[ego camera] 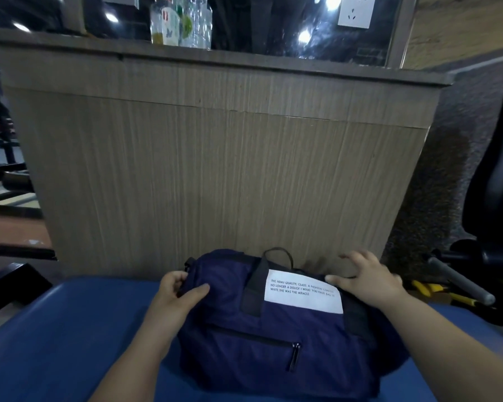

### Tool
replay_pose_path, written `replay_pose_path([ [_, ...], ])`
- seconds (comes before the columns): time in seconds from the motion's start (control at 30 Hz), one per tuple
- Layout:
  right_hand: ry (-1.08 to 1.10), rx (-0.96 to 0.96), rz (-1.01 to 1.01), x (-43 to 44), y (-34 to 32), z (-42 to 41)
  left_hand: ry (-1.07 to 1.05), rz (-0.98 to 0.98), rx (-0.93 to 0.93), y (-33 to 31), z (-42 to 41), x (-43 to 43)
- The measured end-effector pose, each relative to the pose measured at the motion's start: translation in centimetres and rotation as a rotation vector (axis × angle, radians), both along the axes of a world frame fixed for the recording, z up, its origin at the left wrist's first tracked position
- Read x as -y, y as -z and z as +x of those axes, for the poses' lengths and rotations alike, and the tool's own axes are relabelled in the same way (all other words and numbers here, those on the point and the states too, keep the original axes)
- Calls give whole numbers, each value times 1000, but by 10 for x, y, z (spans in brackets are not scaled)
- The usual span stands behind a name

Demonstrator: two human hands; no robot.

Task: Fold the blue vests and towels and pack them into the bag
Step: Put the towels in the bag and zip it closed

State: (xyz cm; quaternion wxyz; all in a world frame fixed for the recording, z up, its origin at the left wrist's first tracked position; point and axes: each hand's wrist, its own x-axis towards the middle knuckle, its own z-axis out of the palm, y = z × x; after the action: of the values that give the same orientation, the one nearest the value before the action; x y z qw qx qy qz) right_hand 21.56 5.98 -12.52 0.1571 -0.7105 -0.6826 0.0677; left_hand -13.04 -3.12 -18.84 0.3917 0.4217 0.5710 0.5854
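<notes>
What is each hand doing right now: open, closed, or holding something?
Left hand: grips the left end of the navy bag.
Right hand: open, fingers spread, thumb touching the bag's top edge.

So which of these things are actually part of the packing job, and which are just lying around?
In the job:
navy bag
left hand, gripping the bag's end
right hand, spread open on its top
No vests or towels show.

Lying about:
bottles
wall socket
black chair
yellow-handled tools
</notes>
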Motion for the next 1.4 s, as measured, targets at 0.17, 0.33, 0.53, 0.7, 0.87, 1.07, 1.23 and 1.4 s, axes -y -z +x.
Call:
replay_pose_path([
  [0.17, 104, -255, -281, -3, 44, 38, -121, -61, -59, -8, 12, -6],
  [0.33, 164, -219, -151, 7, 40, 45, -185, -131, -189, -19, 9, -33],
  [0.53, 144, -203, -226, 20, 33, 54, -187, -218, -294, -19, 10, -43],
  [0.7, 78, -108, -398, 39, 36, 60, -189, -198, -380, -15, 7, -39],
  [0.87, 81, -140, -363, 55, 49, 69, -188, -192, -441, -22, 16, -33],
  [1.07, -3, -149, -205, 57, 54, 77, -202, -251, -457, -26, 16, -33],
  [1.23, -48, -76, -1, 57, 51, 84, -219, -221, -446, -30, 18, -32],
  [1.4, -81, 4, -5, 55, 47, 86, -243, -209, -446, -33, 20, -31],
])
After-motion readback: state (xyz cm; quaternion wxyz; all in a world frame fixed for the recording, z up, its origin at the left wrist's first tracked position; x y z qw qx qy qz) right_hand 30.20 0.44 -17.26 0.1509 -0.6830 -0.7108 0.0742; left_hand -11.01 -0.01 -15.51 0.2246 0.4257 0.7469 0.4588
